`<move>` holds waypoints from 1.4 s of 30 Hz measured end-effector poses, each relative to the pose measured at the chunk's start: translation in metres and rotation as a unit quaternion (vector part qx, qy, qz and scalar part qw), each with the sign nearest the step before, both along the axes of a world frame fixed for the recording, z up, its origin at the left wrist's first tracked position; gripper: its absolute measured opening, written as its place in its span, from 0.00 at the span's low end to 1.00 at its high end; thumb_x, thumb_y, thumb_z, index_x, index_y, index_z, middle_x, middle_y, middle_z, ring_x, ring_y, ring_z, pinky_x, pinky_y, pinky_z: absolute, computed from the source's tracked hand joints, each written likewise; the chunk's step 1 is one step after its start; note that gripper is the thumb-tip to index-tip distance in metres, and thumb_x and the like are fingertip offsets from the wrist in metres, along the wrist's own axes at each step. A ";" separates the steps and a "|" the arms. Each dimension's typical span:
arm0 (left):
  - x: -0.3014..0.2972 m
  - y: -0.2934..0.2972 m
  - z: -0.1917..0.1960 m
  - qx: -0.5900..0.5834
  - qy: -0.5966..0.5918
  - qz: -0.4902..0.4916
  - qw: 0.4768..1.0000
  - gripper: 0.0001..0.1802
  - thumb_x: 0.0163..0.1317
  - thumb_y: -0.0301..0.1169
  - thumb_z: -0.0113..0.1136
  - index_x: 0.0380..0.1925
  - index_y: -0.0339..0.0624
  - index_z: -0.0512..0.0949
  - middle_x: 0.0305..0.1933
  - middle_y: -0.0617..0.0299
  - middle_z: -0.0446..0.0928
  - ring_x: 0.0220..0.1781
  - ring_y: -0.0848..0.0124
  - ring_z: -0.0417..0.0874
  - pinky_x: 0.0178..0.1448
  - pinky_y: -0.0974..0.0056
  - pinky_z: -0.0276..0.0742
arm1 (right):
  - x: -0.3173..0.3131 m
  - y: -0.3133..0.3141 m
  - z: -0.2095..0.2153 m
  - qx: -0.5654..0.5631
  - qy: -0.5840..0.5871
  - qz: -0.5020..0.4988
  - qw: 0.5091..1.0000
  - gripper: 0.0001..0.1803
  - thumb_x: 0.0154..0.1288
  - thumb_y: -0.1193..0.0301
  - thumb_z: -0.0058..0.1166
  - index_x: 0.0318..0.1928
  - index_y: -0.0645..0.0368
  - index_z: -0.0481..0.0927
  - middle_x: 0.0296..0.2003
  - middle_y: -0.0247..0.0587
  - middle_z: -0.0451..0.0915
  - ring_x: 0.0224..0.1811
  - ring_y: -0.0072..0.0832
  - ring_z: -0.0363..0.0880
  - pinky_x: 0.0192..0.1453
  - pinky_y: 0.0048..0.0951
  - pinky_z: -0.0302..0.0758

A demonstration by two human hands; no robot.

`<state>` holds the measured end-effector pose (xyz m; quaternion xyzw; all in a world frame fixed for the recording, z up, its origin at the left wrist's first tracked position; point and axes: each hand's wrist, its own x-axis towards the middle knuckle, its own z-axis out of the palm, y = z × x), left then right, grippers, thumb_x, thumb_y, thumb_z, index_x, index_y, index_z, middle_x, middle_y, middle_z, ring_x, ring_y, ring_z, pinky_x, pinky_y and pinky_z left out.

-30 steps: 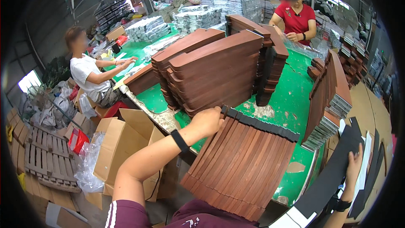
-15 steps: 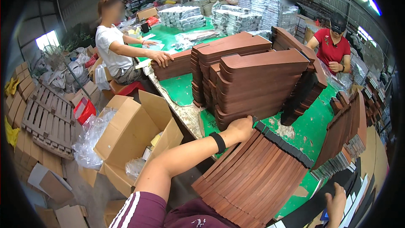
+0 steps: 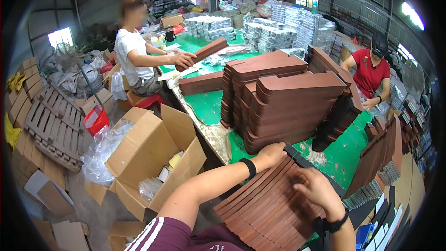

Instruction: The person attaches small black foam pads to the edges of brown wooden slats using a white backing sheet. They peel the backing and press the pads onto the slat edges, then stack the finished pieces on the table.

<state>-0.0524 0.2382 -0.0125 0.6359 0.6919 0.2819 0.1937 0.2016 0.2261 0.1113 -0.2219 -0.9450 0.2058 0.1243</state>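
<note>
A row of brown wood-look slats (image 3: pixel 262 204) lies packed side by side at the table's near edge, with black ends (image 3: pixel 298 156) along its far side. My left hand (image 3: pixel 272 155) is closed around the black end of the leftmost slat, its fingertips partly hidden. Over the row's right part, my right hand (image 3: pixel 318 190) has its fingers apart and bent, with nothing seen in it; whether it touches the slats I cannot tell. Just beyond my left hand rises a tall stack of brown curved-edge pieces (image 3: pixel 297 107).
An open cardboard box (image 3: pixel 134 153) with plastic inside stands left of the green table (image 3: pixel 204 104). One co-worker in white (image 3: pixel 132 49) handles a brown piece; another in red (image 3: pixel 371 72) works at far right. More brown pieces (image 3: pixel 378 158) lean at right, near a blue item (image 3: pixel 364 234).
My right hand has come from the lower right over the slats. My left hand stays at the row's far left end. The co-worker in white has lifted a brown piece.
</note>
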 end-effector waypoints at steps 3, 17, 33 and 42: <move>-0.002 0.001 -0.007 0.027 -0.009 -0.006 1.000 0.24 0.73 0.38 0.61 0.61 0.33 0.75 0.54 0.36 0.83 0.58 0.41 0.83 0.62 0.45 0.78 | -0.034 0.034 -0.039 0.034 0.051 -0.029 0.998 0.34 0.59 0.61 0.73 0.63 0.65 0.78 0.54 0.59 0.81 0.58 0.54 0.80 0.64 0.47 0.77; -0.001 0.000 -0.027 0.052 -0.049 0.004 0.997 0.20 0.74 0.34 0.55 0.60 0.35 0.76 0.55 0.37 0.82 0.59 0.41 0.82 0.63 0.46 0.77 | -0.078 0.065 -0.098 0.078 0.078 -0.160 0.981 0.33 0.62 0.49 0.69 0.61 0.55 0.83 0.50 0.57 0.82 0.51 0.56 0.83 0.56 0.50 0.80; 0.003 -0.004 -0.007 0.051 -0.056 0.023 0.997 0.21 0.72 0.32 0.58 0.60 0.34 0.77 0.61 0.41 0.81 0.64 0.45 0.80 0.69 0.50 0.75 | -0.085 0.071 -0.099 0.042 0.126 -0.160 0.978 0.26 0.62 0.61 0.70 0.58 0.58 0.83 0.55 0.48 0.85 0.59 0.48 0.83 0.64 0.46 0.76; -0.005 -0.009 -0.006 0.107 -0.042 0.022 0.993 0.22 0.67 0.37 0.63 0.54 0.31 0.81 0.51 0.38 0.84 0.55 0.45 0.86 0.60 0.51 0.80 | -0.080 0.078 -0.103 0.042 0.096 -0.126 0.987 0.28 0.63 0.63 0.67 0.64 0.47 0.82 0.59 0.42 0.84 0.62 0.47 0.80 0.65 0.47 0.75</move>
